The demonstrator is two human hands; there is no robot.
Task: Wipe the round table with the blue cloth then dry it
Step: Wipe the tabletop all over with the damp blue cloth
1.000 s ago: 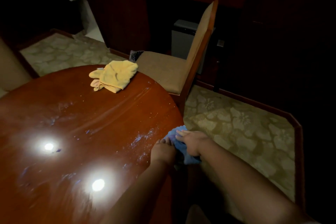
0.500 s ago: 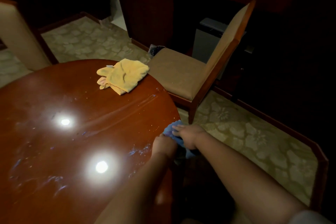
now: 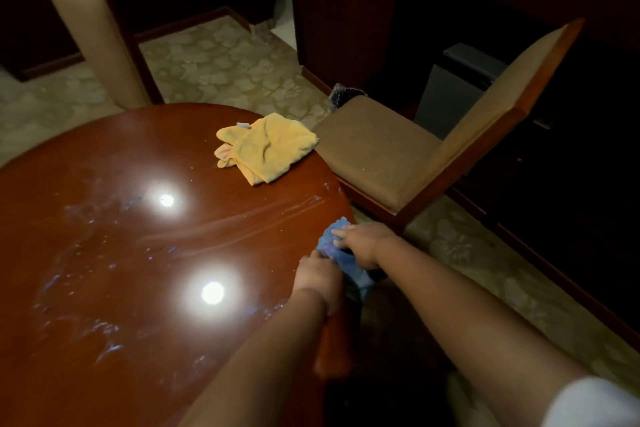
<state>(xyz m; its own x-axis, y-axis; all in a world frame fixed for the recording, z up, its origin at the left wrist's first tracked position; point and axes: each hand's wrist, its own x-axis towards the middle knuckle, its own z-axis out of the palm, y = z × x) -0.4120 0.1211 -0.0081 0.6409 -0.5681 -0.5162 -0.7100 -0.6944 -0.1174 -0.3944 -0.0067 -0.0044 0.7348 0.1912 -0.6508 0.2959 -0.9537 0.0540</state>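
- Both hands meet at the right rim of the round tabletop (image 3: 104, 253), and the blue cloth (image 3: 334, 246) is bunched between them, part of it hanging over the edge.
- The right hand (image 3: 363, 246) lies over the cloth, fingers stretched forward and thumb tucked round it: it grips the cloth.
- The left hand (image 3: 318, 279) has its fingers curled into the near end of the cloth and holds it too.
- Outward across the glossy wood: wet streaks and white flecks, plus two bright lamp reflections.
- A crumpled yellow cloth (image 3: 266, 147) lies at the far edge.
- Just beyond that edge stands a padded chair (image 3: 398, 149); a second chair back (image 3: 90, 31) rises at the far left, over patterned carpet (image 3: 225, 62).
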